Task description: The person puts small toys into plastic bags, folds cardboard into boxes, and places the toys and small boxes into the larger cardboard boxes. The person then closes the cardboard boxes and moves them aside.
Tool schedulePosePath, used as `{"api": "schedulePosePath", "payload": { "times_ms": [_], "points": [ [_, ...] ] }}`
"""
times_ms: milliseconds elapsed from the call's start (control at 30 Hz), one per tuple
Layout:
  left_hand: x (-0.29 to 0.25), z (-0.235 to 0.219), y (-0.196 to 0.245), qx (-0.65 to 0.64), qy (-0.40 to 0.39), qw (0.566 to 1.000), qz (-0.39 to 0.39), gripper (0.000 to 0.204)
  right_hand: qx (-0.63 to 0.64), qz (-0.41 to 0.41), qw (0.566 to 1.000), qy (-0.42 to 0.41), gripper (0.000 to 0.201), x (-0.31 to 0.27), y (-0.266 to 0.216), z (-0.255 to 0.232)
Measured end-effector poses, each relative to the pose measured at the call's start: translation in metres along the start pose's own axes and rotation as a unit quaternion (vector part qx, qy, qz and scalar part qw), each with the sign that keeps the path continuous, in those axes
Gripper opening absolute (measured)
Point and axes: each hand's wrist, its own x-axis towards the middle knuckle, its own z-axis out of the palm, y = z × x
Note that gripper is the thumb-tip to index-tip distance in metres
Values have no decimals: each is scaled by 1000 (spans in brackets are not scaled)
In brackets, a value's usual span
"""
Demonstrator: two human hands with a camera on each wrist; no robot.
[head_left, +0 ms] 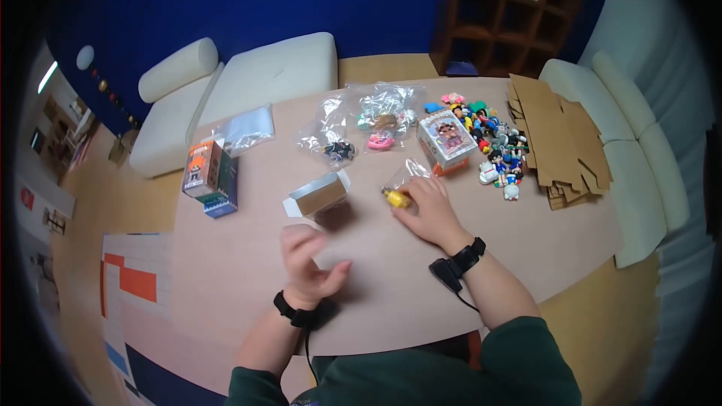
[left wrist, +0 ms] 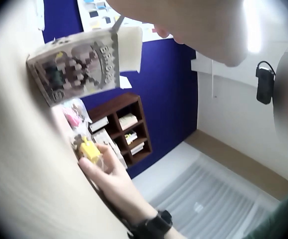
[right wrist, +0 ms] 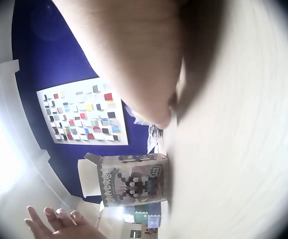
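Note:
My right hand (head_left: pixel 430 212) pinches a small yellow toy (head_left: pixel 396 198) between thumb and fingers, close over the table. A clear plastic bag (head_left: pixel 412 171) lies against those fingertips. In the left wrist view the yellow toy (left wrist: pixel 89 151) looks blocky. My left hand (head_left: pixel 307 265) is raised above the table, blurred, its thumb spread and nothing in it. Just beyond it stands a small carton (head_left: pixel 322 199) with its flaps open. Its printed side, marked BRICKS (right wrist: pixel 134 183), faces me in the right wrist view.
Clear bags with toys (head_left: pixel 380 122) lie at the back. A printed box (head_left: pixel 447 141) stands beside a heap of small figures (head_left: pixel 496 139). Flattened cardboard (head_left: pixel 564 135) covers the right side. Boxes (head_left: pixel 210 177) and a flat plastic bag (head_left: pixel 247 129) sit on the left.

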Motion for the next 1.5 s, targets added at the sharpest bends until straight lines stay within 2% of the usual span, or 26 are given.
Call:
{"api": "schedulePosePath", "payload": {
  "times_ms": [33, 100, 133, 167, 200, 233, 267, 300, 333, 367, 400, 467, 533, 600, 667, 867, 1000, 1100, 1167, 1200, 1267, 1333, 1367, 1400, 1467, 1500],
  "points": [
    [2, 2, 2, -1, -6, 1000, 8, 51, 3, 3, 1000, 9, 46, 1, 2, -1],
    [3, 9, 4, -99, -171, 979, -52, 29, 57, 90, 992, -67, 32, 3, 4, -6],
    [2, 19, 9, -97, -171, 979, -45, 29, 57, 87, 993, -60, 32, 4, 4, -6],
    [-2, 33, 15, -220, -215, 917, -255, 23, 216, 138, 966, -25, 27, 4, 4, -4],
    [-8, 43, 17, -329, -244, 794, -449, 19, 368, 183, 911, 7, 22, 2, 4, -1],
    [-10, 51, 9, -395, -291, 711, -504, 24, 368, 179, 912, 8, 22, 1, 6, 1],
    [-13, 60, 6, -395, -288, 715, -501, 24, 466, 174, 867, 29, 21, 1, 8, 4],
    [-14, 70, 6, -470, -237, 656, -541, 29, 558, 165, 812, 49, 22, 2, 10, 7],
    [-16, 80, 4, -540, -182, 588, -574, 35, 556, 158, 815, 46, 22, 3, 12, 9],
    [-17, 86, 0, -536, -164, 612, -558, 44, 562, 145, 814, 40, 26, 3, 13, 11],
    [-19, 93, -3, -539, -161, 615, -553, 44, 567, 132, 812, 36, 29, 1, 14, 13],
    [-17, 107, -6, -556, -86, 615, -553, 43, 569, 126, 812, 28, 29, 0, 7, 9],
    [-17, 116, -1, -555, -69, 626, -543, 42, 514, 106, 851, 9, 28, -1, 1, 9],
    [-15, 115, 0, -521, -52, 657, -543, 40, 503, 106, 857, 29, 22, -1, -3, 5],
    [-15, 114, -1, -527, -42, 660, -534, 39, 360, 74, 929, 55, 18, 2, -7, 2],
    [-24, 112, -12, -560, -33, 641, -524, 40, 452, 118, 884, 24, 17, 4, 2, 15],
    [-20, 115, -9, -563, -17, 644, -517, 41, 387, 114, 915, 25, 12, 3, 6, 19],
    [-21, 114, -14, -573, -28, 634, -518, 42, 368, 91, 923, 63, 26, 4, 6, 26],
    [-20, 111, -16, -581, -24, 616, -531, 42, 475, 133, 866, 80, 48, 6, 4, 31],
    [-20, 109, -16, -585, -27, 600, -545, 41, 469, 133, 870, 72, 48, 6, 5, 30],
    [-13, 105, -12, -598, -27, 586, -546, 40, 494, 170, 852, -23, 60, 5, -3, 19],
    [-18, 106, -13, -611, -30, 574, -545, 40, 521, 162, 837, -34, 58, 6, -6, 13],
    [-22, 108, -15, -611, -41, 579, -539, 39, 555, 153, 817, -34, 55, 5, -7, 12],
    [-23, 110, -15, -611, -56, 585, -531, 38, 550, 155, 820, -34, 55, 3, -4, 13],
    [-21, 111, -13, -603, -50, 589, -536, 36, 567, 126, 814, 32, 47, 1, 1, 15],
    [-20, 111, -12, -589, -44, 595, -545, 35, 563, 123, 816, 31, 47, -1, 4, 13]
  ]
}}
